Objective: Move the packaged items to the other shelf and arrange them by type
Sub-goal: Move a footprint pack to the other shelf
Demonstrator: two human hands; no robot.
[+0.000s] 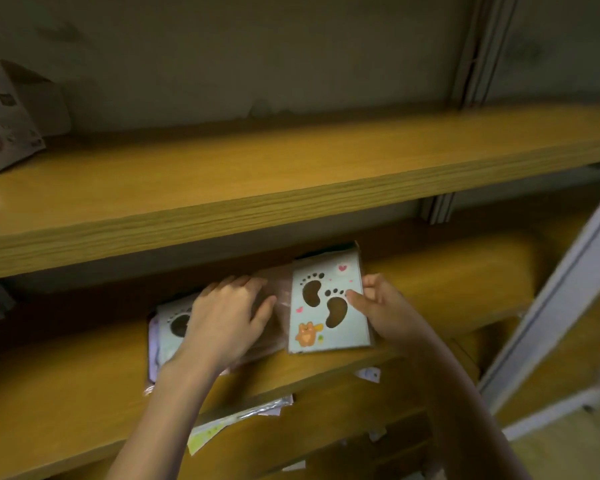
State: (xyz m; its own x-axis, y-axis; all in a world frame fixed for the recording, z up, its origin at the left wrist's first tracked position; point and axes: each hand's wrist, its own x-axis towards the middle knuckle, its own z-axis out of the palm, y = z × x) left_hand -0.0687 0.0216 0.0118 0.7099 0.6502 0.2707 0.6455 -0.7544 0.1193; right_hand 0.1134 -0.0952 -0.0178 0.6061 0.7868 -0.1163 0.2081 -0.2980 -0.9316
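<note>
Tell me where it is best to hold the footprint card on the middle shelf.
Pinch its right edge, coming from the right: the footprint card lies face up, its left edge against the wrapped pile under the left hand. The right hand pinches there, thumb on top.

You face wooden shelving in dim, yellowish light. The upper shelf (291,174) crosses your view with a thick, wood-grain front edge. Behind it stands a dull, stained wall (222,57), with a grey metal upright (478,50) at your right. A lower shelf (66,393) lies beneath, and a white frame (565,289) slants at far right.
</note>
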